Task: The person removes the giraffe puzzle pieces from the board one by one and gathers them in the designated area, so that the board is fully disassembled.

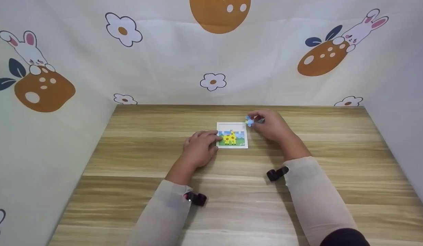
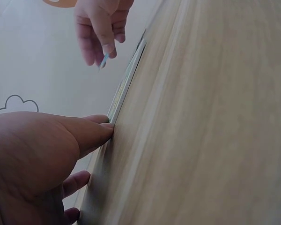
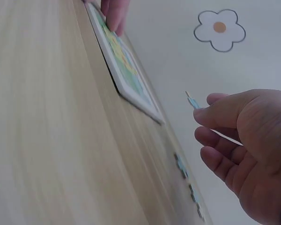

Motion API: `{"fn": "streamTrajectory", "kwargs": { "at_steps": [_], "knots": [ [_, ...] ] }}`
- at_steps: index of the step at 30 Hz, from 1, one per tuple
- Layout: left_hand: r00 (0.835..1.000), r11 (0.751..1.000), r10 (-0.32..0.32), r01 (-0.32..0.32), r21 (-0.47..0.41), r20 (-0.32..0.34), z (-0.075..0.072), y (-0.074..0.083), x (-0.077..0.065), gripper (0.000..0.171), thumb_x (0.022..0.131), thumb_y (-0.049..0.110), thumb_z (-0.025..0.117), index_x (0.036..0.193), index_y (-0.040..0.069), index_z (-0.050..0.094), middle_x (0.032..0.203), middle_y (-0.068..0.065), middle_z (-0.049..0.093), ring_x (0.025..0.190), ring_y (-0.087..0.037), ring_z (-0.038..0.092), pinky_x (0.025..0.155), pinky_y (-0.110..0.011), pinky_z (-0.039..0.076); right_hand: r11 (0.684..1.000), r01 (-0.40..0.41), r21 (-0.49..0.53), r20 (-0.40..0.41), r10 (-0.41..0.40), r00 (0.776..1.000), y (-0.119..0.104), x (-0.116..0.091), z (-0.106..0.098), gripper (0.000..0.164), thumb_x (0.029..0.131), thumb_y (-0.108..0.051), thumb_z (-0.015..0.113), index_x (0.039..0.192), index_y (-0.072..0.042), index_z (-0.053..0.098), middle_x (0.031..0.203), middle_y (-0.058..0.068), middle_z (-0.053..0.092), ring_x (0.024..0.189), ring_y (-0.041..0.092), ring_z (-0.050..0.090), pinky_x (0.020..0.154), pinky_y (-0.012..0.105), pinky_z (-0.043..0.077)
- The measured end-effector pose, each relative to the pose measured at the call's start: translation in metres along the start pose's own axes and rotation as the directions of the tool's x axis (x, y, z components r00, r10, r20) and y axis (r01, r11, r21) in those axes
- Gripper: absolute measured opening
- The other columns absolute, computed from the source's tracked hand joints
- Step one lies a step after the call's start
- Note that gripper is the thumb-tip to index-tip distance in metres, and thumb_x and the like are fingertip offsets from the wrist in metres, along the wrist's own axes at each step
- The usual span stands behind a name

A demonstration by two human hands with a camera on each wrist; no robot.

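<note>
A small jigsaw puzzle in a white frame (image 1: pixel 232 146) lies flat on the table. Its picture shows a yellow giraffe (image 1: pixel 229 138) on green ground, and the strip above is bare white. My left hand (image 1: pixel 199 147) rests at the frame's left side, fingers extended over the edge and thumb near the lower corner. In the left wrist view, the thumb (image 2: pixel 91 133) touches the frame's side. Just off the upper right corner, my right hand (image 1: pixel 271 125) pinches a light-blue puzzle piece (image 1: pixel 249 121) between thumb and fingertips. From the right wrist, that piece (image 3: pixel 192 101) appears edge-on, above the table.
More light-blue puzzle pieces (image 3: pixel 181 165) lie on the wood-grain table (image 1: pixel 146 164) beyond the frame, mostly hidden under my right hand in the head view. A patterned cloth wall (image 1: pixel 170 68) rises behind the table's far edge.
</note>
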State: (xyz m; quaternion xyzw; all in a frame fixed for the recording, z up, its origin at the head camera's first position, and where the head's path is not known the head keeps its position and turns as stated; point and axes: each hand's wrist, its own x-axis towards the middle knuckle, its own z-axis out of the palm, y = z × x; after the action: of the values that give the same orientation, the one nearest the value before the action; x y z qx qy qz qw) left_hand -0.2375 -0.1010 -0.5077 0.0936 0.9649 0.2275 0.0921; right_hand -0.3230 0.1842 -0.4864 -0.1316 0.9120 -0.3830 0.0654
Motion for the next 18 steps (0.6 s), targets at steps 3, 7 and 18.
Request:
{"fn": "streamTrajectory", "kwargs": {
  "at_steps": [3,7,18],
  "knots": [
    [1.000,1.000,-0.006,0.006,0.007,0.000,0.000,0.000,0.001,0.040,0.109,0.034,0.063,0.148,0.042,0.062,0.170,0.017,0.043,0.163,-0.025,0.031,0.129,-0.062,0.022,1.000,-0.016,-0.010,-0.008,0.016,1.000,0.009,-0.003,-0.009,0.034,0.100,-0.011,0.071,0.133,-0.014,0.075,0.128,0.010,0.074,0.121,0.030,0.065,0.111,0.052,0.052],
    [1.000,1.000,-0.011,0.011,0.006,0.003,0.000,0.001,0.001,0.040,0.109,0.034,0.063,0.147,0.043,0.062,0.170,0.018,0.043,0.163,-0.025,0.031,0.129,-0.062,0.022,0.998,-0.060,-0.014,-0.017,0.060,0.998,0.020,-0.008,-0.023,0.034,0.102,-0.012,0.069,0.136,-0.015,0.073,0.129,0.011,0.072,0.123,0.032,0.063,0.113,0.054,0.050],
    [1.000,1.000,-0.018,0.018,0.004,-0.003,0.002,0.000,0.002,0.040,0.108,0.034,0.064,0.147,0.043,0.062,0.169,0.020,0.043,0.163,-0.026,0.031,0.130,-0.063,0.022,0.988,-0.154,0.003,-0.043,0.154,0.987,0.056,-0.027,-0.061,0.038,0.105,-0.015,0.066,0.142,-0.019,0.068,0.140,0.014,0.068,0.132,0.037,0.060,0.114,0.057,0.047]
  ]
}}
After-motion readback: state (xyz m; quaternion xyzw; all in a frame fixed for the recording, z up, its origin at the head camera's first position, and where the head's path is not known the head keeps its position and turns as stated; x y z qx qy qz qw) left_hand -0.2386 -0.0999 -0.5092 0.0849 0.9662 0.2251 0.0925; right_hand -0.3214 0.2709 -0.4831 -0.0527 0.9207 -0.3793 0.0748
